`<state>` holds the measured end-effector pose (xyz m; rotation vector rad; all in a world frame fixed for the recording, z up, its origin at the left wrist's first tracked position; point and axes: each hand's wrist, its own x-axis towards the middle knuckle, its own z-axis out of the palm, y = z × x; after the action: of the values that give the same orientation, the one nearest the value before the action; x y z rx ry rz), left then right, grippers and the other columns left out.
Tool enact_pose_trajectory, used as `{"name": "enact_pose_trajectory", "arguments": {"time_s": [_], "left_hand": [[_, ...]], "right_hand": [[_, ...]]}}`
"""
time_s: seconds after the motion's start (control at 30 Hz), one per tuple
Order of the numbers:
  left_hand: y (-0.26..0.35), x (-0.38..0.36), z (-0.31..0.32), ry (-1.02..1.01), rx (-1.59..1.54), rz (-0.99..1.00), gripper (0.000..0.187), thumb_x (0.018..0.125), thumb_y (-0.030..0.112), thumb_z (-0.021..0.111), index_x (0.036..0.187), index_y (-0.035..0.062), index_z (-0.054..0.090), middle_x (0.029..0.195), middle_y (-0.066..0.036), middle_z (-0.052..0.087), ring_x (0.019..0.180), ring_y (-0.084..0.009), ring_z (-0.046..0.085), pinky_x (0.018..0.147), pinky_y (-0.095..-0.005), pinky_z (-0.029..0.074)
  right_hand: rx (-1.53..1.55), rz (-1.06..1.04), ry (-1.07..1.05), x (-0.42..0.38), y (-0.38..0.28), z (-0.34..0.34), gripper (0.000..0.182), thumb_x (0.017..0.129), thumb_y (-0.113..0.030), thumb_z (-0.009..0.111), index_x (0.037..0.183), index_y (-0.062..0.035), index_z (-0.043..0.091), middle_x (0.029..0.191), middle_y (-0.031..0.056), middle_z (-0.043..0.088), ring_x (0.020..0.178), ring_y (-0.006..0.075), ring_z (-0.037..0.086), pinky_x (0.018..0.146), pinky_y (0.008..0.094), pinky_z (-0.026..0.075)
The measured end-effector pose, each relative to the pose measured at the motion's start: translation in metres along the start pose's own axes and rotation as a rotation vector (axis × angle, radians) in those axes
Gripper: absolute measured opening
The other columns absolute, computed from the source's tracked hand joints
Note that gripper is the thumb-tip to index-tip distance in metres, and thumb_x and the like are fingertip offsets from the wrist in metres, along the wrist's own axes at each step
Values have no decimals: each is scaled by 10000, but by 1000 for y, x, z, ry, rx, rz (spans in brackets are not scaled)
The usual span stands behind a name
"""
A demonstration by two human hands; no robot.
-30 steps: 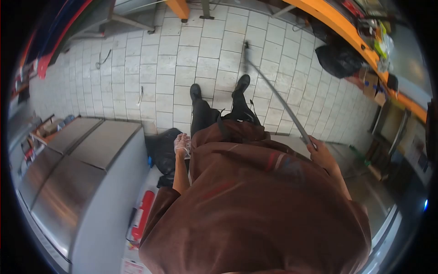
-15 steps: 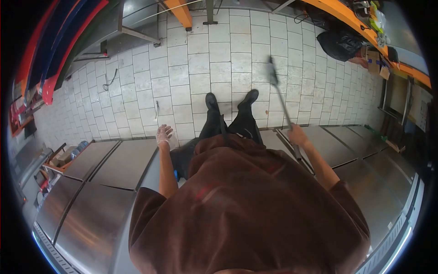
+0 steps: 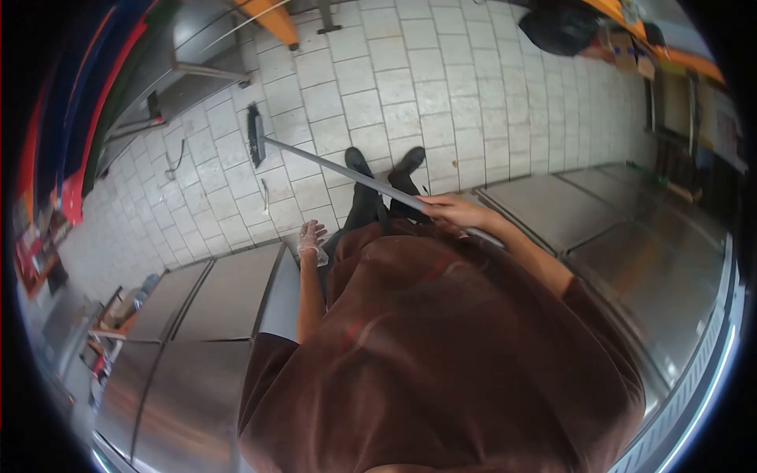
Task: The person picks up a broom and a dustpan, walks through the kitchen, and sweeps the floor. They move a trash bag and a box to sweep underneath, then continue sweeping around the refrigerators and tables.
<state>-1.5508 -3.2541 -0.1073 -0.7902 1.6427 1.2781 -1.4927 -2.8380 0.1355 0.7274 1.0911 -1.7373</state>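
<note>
The right hand (image 3: 456, 213) grips a broom (image 3: 339, 169), now swung left of the boots (image 3: 357, 162), seemingly bringing a scrap (image 3: 266, 197) within reach, left hand (image 3: 311, 235) open.

This is a workplace, most likely a commercial kitchen: the floor (image 3: 410, 87) is pale tile, laid in rows. Steel cabinets (image 3: 201, 394) stand along the floor's near edge, at left and right. At its far edge are a steel table (image 3: 206, 35) and an orange leg (image 3: 272, 22); at its far right, a black bag (image 3: 556, 33) and a box (image 3: 631, 54). The left hand (image 3: 311, 234) wears a clear glove (image 3: 320, 255).
</note>
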Motion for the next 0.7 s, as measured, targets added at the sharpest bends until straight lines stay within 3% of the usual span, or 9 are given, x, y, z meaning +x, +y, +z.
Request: {"name": "enact_pose_trajectory", "arguments": {"time_s": [0.07,0.13,0.17,0.23,0.27,0.37,0.5,0.53,0.7], "left_hand": [[1,4,0,-37,70,-47,334,894,400,515,1080,122,527,965,-74,638,826,-209,621,674,-362,447],[3,4,-3,-70,123,-102,331,900,398,505,1078,120,530,961,-78,640,799,-204,622,679,-371,444],[2,11,-7,-75,137,-102,331,900,398,505,1078,120,530,961,-78,640,799,-204,622,679,-371,444],[-2,27,-14,-107,202,-93,345,902,404,500,1086,114,530,958,-84,639,792,-208,623,684,-378,446],[5,29,-11,-113,213,-90,345,902,404,500,1086,114,530,958,-84,639,792,-208,623,684,-378,446],[26,31,3,-98,207,-54,359,892,402,514,1092,104,527,952,-91,638,797,-207,622,677,-371,446],[59,28,25,-139,180,32,371,862,395,549,1080,95,532,948,-92,635,788,-202,619,660,-340,452],[68,26,33,-140,155,70,376,857,405,553,1074,98,535,939,-87,636,783,-200,619,655,-335,453],[64,14,44,-129,80,134,379,850,419,559,1061,105,545,908,-69,641,770,-192,621,639,-322,454]], "right_hand": [[-7,-43,246,-55,39,12,491,941,-316,489,1372,-108,377,897,59,584,730,78,522,671,249,469],[-32,-46,325,-114,49,31,486,941,-283,487,1365,-71,383,1090,83,565,906,83,493,860,281,416],[-92,-22,447,-140,67,36,466,932,-265,473,1348,-67,403,844,62,543,668,98,475,631,275,414],[-95,158,649,-178,61,53,455,913,-226,462,1326,-43,421,583,52,517,411,120,458,387,280,403],[-45,310,727,-196,46,61,461,901,-204,465,1322,-22,419,567,65,513,394,126,458,372,290,393],[-71,321,876,-202,107,23,417,864,-170,495,1222,45,489,549,87,518,400,148,491,358,309,380],[-242,309,927,-119,205,-68,156,748,-80,541,816,45,606,529,137,527,420,234,536,387,352,406],[-654,221,748,-83,238,-106,126,731,-70,543,760,42,595,534,140,536,434,237,544,406,356,416],[71,147,806,-12,188,-66,112,745,-65,537,754,36,585,594,117,570,513,201,574,451,343,425]]}}
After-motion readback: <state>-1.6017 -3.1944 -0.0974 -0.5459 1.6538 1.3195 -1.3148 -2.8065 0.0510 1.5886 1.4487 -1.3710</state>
